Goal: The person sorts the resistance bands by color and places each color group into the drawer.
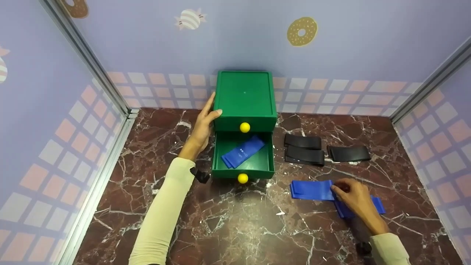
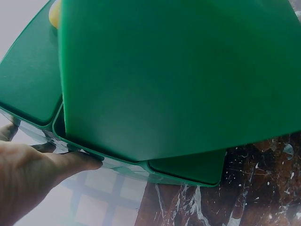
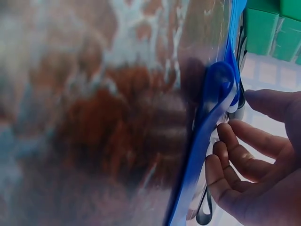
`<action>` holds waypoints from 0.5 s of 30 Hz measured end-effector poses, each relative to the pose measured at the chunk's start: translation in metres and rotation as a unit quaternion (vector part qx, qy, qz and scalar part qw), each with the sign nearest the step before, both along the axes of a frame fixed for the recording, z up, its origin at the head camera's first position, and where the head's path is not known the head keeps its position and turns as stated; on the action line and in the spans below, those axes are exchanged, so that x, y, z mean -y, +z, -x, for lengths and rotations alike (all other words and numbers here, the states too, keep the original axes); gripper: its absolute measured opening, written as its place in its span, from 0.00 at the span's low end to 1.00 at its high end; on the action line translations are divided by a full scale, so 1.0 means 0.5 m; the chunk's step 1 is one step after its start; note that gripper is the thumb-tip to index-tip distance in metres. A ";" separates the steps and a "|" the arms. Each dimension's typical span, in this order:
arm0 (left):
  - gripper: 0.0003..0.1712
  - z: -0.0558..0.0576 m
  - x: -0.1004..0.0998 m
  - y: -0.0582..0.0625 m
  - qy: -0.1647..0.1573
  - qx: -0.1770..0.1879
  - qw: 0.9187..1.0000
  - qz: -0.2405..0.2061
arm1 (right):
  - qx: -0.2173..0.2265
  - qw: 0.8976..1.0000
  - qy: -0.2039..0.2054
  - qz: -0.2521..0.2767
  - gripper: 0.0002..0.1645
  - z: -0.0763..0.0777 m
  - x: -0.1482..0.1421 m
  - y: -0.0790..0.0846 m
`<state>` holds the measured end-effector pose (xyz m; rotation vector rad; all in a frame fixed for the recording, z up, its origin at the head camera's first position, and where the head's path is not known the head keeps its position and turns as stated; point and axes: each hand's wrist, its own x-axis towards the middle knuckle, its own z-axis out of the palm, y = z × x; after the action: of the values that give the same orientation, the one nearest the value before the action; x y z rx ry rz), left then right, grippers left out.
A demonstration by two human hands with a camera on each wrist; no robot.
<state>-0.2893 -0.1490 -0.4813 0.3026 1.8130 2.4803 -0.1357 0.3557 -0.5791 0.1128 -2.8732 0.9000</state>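
A green drawer cabinet (image 1: 245, 94) stands against the back wall with its lower drawer (image 1: 261, 174) pulled out. Inside that drawer lies a folded blue resistance band (image 1: 244, 151). My left hand (image 1: 200, 129) rests on the cabinet's left side, fingers straight along it and thumb at the front edge. Flat blue bands (image 1: 311, 190) overlap on the tabletop at the right. Over them is my right hand (image 1: 356, 200), its thumb and forefinger close to one band's end. The right wrist view shows thumb and fingers apart beside a blue band (image 3: 202, 136).
Several folded black bands (image 1: 303, 155) lie right of the cabinet, behind the blue ones. The closed upper drawer has a yellow knob (image 1: 244, 127); another yellow knob (image 1: 243, 178) juts from the lower drawer. Patterned walls enclose the dark marbled tabletop (image 1: 235, 228).
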 end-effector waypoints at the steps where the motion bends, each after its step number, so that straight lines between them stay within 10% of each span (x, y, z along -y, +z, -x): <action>1: 0.46 0.000 0.000 -0.001 0.000 -0.001 1.000 0.000 | 0.004 1.000 -0.001 -0.003 0.15 -0.001 0.001 0.000; 15: 0.46 0.002 -0.003 0.000 -0.001 -0.007 1.000 -0.001 | 0.079 0.997 -0.010 -0.009 0.21 0.004 0.019 0.012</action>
<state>-0.2904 -0.1478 -0.4812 0.3225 1.8141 2.4855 -0.1375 0.3462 -0.5729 0.0158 -3.0217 0.9200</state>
